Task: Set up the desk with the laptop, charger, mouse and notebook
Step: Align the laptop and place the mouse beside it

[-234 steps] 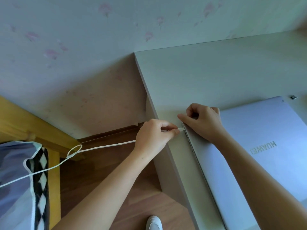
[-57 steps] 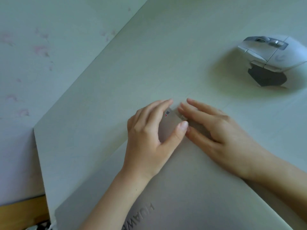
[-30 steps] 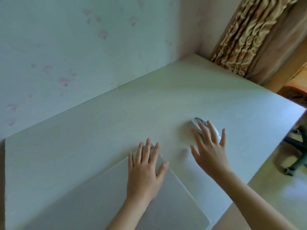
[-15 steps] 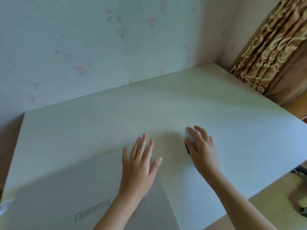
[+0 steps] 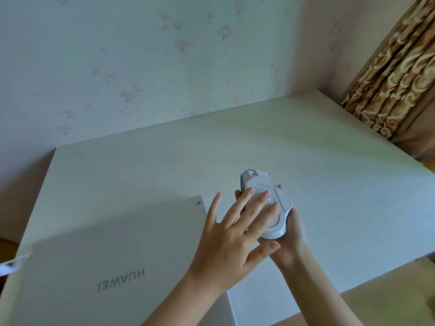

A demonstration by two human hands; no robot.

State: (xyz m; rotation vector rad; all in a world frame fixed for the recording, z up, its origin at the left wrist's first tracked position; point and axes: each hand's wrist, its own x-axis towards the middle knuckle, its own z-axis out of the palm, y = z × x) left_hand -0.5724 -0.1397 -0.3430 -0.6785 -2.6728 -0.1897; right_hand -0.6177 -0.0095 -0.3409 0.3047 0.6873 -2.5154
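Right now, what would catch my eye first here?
The white mouse lifted off the desk, turned underside up, cradled in the right hand while the left hand spreads its fingers over it. To the left, a closed silver laptop lies flat on the desk. A patterned curtain hangs far right.

A pale, whitish counter [image 5: 306, 147] with faint wood grain is seen set into a corner, its far edge against the wall. One closed silver laptop [image 5: 106, 267] is laid flat on its near left part, lid up, HUAWEI lettering upside down to the viewer. The laptop's near right corner is found close to the counter's front edge. A white object [image 5: 9, 264] is noted at the laptop's left edge; its kind cannot be told.
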